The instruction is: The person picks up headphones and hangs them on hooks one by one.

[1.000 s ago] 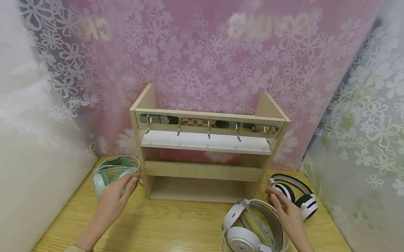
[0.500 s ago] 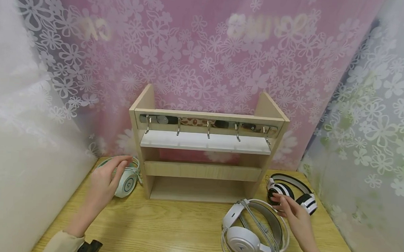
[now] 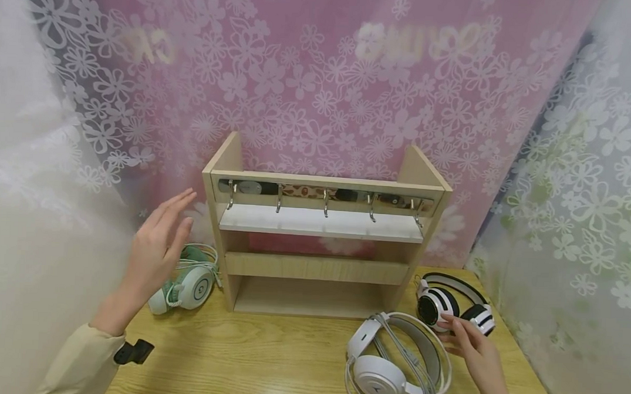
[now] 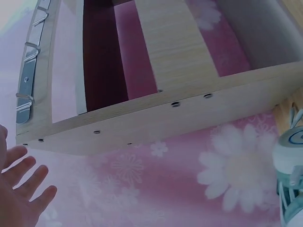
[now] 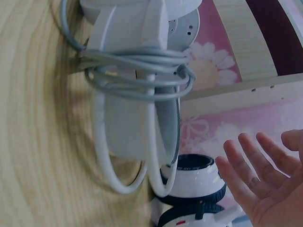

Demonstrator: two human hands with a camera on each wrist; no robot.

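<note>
My left hand (image 3: 154,251) is raised in the air left of the wooden shelf rack (image 3: 317,267), fingers extended and nothing in them. Below and behind it, mint-green headphones (image 3: 195,287) lie on the table against the rack's left side. On the right, my right hand (image 3: 475,351) hovers with loosely bent fingers and holds nothing. It is nearest to the black-and-white headphones (image 3: 431,308) and the large white headphones (image 3: 379,377). In the right wrist view a grey cable (image 5: 137,71) is wound round the white headphones.
A metal hook rail (image 3: 305,192) with several hooks runs across the rack's upper front. The wood-grain table (image 3: 245,358) stretches in front of it. A pink flowered curtain (image 3: 321,74) hangs behind, with pale sheets (image 3: 34,220) at both sides.
My left hand has risen up and leftward, away from the mint-green headphones, which now show more. My right hand has drifted slightly down and right. All the headphones lie on the table.
</note>
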